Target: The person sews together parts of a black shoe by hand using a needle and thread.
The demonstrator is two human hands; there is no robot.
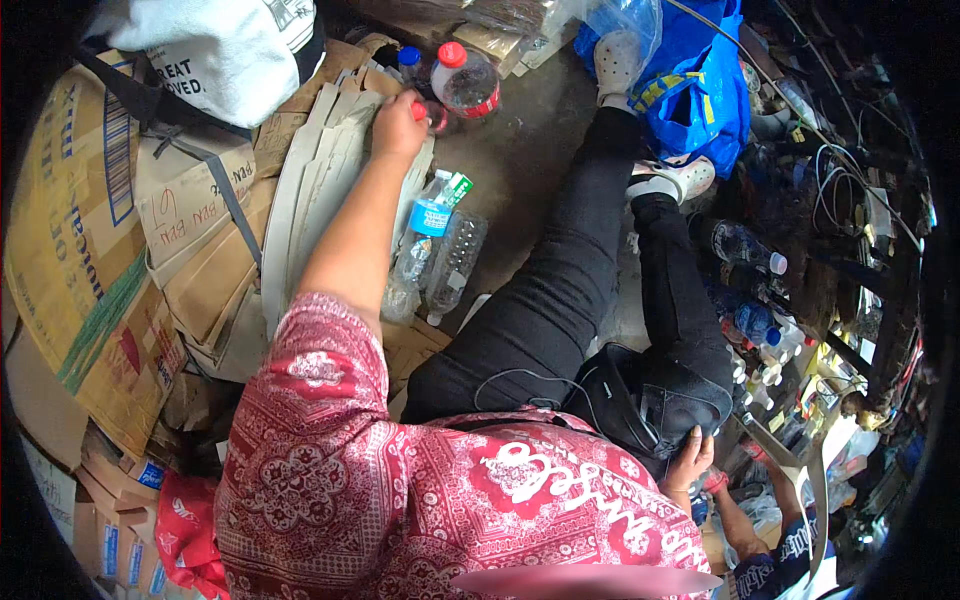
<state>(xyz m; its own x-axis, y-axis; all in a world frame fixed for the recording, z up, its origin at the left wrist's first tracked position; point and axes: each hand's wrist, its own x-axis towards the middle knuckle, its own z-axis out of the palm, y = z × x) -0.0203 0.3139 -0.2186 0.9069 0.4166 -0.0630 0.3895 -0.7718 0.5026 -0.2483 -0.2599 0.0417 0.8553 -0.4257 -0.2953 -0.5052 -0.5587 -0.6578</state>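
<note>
Well, left hand [398,127] grips bottle [437,117] (red-topped plastic).

From our left hand [398,125], we could pass over the floor [532,160] toward four o'clock. A big bottle [468,92] blocks us at two, clear bottles [457,265] lie at five, and stacked cardboard [312,185] crowds us at eight.

Hands of the wearer: two, left hand [397,124] and right hand [690,461].
Red item [419,111] in left hand: one, partly hidden.
Capped bottles [468,88] just beyond left hand: two.
Clear bottles [456,266] lying below left hand: at least two.
White clogs [683,180] right of left hand: two.
Blue bag [706,110] well beyond right hand: one.
White bag [215,62] left of left hand: one.
</note>
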